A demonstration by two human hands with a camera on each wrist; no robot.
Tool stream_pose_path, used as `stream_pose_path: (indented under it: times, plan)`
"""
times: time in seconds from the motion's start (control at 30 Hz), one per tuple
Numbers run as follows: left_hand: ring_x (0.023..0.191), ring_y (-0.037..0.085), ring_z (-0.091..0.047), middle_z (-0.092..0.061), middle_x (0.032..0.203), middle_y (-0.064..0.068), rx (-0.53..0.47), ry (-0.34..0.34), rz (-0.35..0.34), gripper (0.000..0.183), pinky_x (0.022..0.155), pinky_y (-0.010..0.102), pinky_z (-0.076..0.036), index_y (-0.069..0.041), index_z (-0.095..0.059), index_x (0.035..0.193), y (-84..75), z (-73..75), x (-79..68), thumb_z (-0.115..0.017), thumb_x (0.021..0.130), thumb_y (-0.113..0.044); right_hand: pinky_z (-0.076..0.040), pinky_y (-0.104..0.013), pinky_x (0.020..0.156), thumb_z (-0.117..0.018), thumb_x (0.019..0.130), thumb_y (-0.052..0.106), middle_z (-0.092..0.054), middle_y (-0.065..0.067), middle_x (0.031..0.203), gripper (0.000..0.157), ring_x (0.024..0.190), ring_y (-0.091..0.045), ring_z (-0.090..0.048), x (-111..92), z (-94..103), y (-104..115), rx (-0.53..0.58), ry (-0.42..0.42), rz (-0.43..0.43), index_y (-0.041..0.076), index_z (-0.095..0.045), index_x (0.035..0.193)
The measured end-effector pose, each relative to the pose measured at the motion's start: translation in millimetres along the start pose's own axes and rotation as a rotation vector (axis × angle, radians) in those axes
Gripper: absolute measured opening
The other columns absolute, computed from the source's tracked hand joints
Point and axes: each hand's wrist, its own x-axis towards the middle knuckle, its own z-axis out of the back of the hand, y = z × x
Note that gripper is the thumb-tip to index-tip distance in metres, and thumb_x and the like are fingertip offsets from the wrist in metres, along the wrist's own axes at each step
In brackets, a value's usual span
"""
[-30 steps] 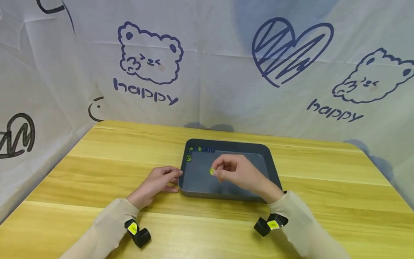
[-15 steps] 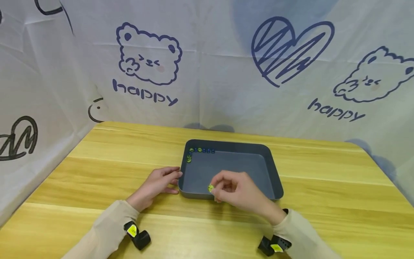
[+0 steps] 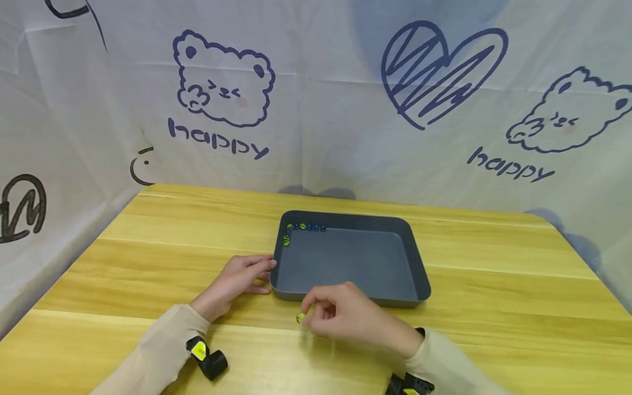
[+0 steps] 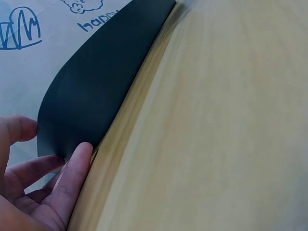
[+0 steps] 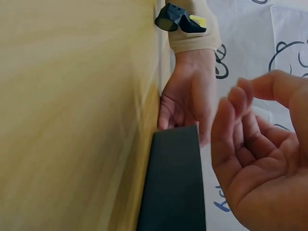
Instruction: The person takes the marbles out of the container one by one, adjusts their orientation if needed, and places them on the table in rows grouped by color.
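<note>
A dark grey rectangular tray stands on the table. In its far left corner several small blue and yellow-green marbles lie in a row along the back wall and partway down the left wall. My left hand touches the tray's left side near the front corner; in the left wrist view its thumb and fingers lie loosely against the tray wall. Just in front of the tray, above the table, my right hand pinches a yellow-green marble between thumb and fingertips. The right wrist view does not show that marble.
The wood-patterned table reaches out on both sides of the tray. A white cloth with drawn bears and a heart hangs behind it. Each wrist carries a small black camera.
My right hand has moved from over the tray toward me, past its front rim, with the yellow-green marble still pinched. The left hand has stayed at the tray's side.
</note>
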Motion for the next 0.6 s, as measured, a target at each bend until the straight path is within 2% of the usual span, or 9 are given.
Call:
stream_pose_path:
  times: [0.2, 0.3, 0.43, 0.6]
  plan:
    - [0.090, 0.018, -0.063, -0.057, 0.126, 0.025, -0.002, -0.006, -0.006, 0.047, 0.072, 0.031, -0.060, 0.011, -0.049, 0.135, 0.3, 0.2, 0.4, -0.054, 0.098, -0.018, -0.047, -0.015, 0.057, -0.063, 0.083, 0.003, -0.060, 0.014, 0.064, 0.010, 0.057, 0.005, -0.050, 5, -7.3, -5, -0.071, 0.083, -0.010, 0.008, -0.068, 0.091]
    - [0.090, 0.017, -0.063, -0.057, 0.126, 0.024, 0.000, -0.009, -0.004, 0.046, 0.071, 0.031, -0.060, 0.011, -0.049, 0.134, 0.5, 0.0, 0.6, -0.054, 0.099, -0.018, -0.049, -0.015, 0.059, -0.063, 0.084, 0.002, -0.061, 0.014, 0.063, 0.010, 0.057, 0.005, -0.052, 6, -10.7, -7, -0.071, 0.112, -0.034, 0.009, -0.067, 0.090]
    - [0.091, 0.017, -0.063, -0.057, 0.125, 0.024, -0.001, -0.010, -0.005, 0.046, 0.071, 0.031, -0.060, 0.011, -0.050, 0.134, 0.8, -0.1, 0.7, -0.055, 0.099, -0.019, -0.049, -0.016, 0.057, -0.064, 0.088, 0.004, -0.063, 0.007, 0.062, 0.006, 0.054, -0.001, -0.057, 6, -13.8, -9, 0.011, 0.155, -0.116, 0.008, -0.067, 0.091]
    - [0.091, 0.018, -0.063, -0.057, 0.125, 0.025, -0.004, -0.003, -0.013, 0.046, 0.071, 0.031, -0.060, 0.011, -0.050, 0.134, 1.8, -0.6, 0.5, -0.055, 0.098, -0.019, -0.051, -0.020, 0.051, -0.064, 0.091, 0.006, -0.064, -0.001, 0.061, 0.003, 0.052, -0.010, -0.060, 7, -16.3, -12, 0.132, 0.157, -0.246, 0.006, -0.066, 0.094]
